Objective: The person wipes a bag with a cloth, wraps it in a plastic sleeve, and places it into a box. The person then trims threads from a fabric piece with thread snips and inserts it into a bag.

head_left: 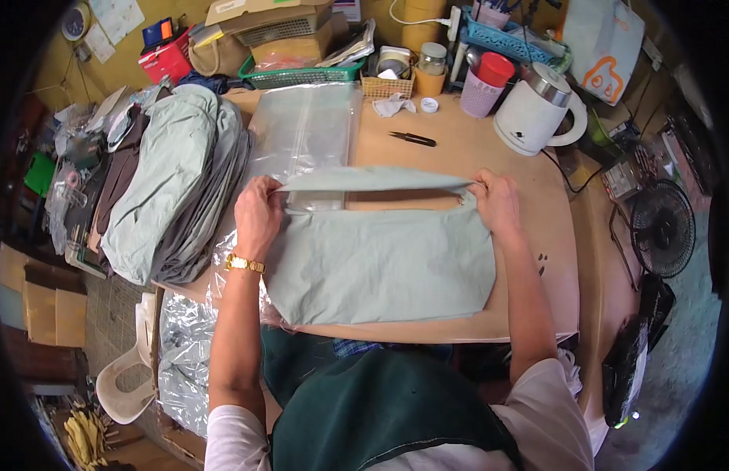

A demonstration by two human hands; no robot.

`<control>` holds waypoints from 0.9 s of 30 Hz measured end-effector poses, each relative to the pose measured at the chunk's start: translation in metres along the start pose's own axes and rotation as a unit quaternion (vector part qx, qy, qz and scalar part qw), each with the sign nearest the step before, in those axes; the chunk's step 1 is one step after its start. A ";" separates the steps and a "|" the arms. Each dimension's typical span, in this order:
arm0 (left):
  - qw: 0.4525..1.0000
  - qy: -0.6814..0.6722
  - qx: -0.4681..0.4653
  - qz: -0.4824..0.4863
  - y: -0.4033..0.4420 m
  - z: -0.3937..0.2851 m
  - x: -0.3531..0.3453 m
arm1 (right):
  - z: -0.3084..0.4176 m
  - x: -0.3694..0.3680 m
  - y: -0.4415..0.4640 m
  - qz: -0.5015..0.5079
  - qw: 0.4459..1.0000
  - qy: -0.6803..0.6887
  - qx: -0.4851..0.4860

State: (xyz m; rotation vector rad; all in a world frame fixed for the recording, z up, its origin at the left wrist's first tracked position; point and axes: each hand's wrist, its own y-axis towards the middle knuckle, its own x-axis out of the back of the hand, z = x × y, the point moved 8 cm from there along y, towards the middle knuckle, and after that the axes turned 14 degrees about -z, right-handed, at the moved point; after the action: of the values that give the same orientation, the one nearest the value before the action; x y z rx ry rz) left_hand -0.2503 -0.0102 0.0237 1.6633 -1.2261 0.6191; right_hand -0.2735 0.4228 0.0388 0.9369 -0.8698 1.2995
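Cloth piece: a pale green-grey fabric (380,267), on the desk (541,192) in front of the person; its wide body lies flat there, while a long upper strip (376,180) is lifted between the two hands.
Left hand: the left hand (258,213) has its fingers closed on the left end of the strip; a gold watch (246,264) is on this wrist.
Right hand: the right hand (498,206) pinches the right end in the same way, fingertips together.
Weight: it seems light, I judge, because fingertip grips are enough to lift the strip.
Stiffness: soft and thin, with small wrinkles over the body; the strip looks fairly straight between the grips, but it would probably sag if one end is let go.
Surface: it looks matt, so I expect little slipping in the fingers — though the loose body may slide on the smooth desk.
Fragility: not breakable; the more likely trouble is a crease or a crooked edge.
Where to hold: at both ends of the strip, close to the corners, with an even pull — a grip at the middle only would let the ends drop.
Nearby: a pile of folded fabric (172,173) at the left, clear plastic sheets (301,125) beyond the left hand, and black snips (414,139) beyond the strip.
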 end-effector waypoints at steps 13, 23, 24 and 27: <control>0.977 -0.084 -0.130 0.144 -0.109 -0.100 0.053 | 0.042 -0.013 -0.142 -0.026 0.982 0.014 0.188; 0.975 -0.091 -0.200 0.036 -0.137 -0.104 0.075 | 0.033 0.022 -0.162 -0.092 0.958 0.102 0.253; 0.977 -0.075 -0.201 -0.002 -0.128 -0.115 0.084 | 0.038 0.028 -0.157 -0.095 0.958 0.100 0.252; 0.968 -0.021 -0.248 0.029 -0.124 -0.114 0.067 | 0.055 0.055 -0.156 -0.155 0.933 0.135 0.294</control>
State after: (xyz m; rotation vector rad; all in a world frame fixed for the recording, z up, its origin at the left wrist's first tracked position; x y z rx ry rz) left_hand -0.0971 0.0690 0.0786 1.2275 -1.3339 0.2788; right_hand -0.1141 0.3874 0.0990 1.2610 -0.0946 1.3876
